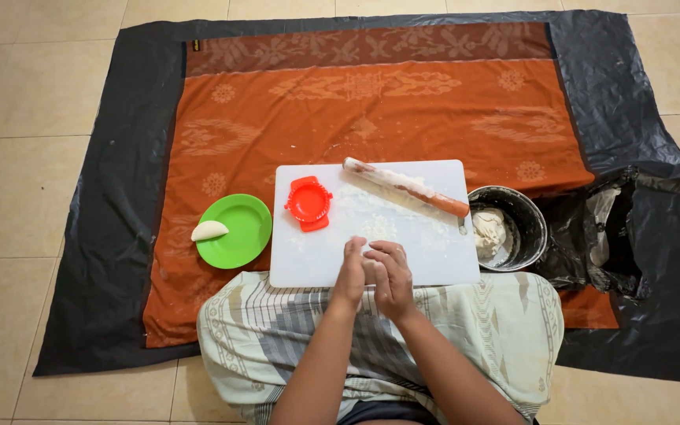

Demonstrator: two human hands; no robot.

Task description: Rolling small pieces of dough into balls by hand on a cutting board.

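Above the white cutting board (371, 236), left hand (350, 275) and right hand (391, 277) press palms together; whether dough sits between, I cannot tell.

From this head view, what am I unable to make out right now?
- Anything between the palms: the left hand and right hand are pressed together and hide it.
- Contents of the black bag: its crumpled folds cover them.
- Far side of the dough in the metal bowl: the bowl wall and shadow hide it.
- The red dumpling press: too small to see its inner surface.
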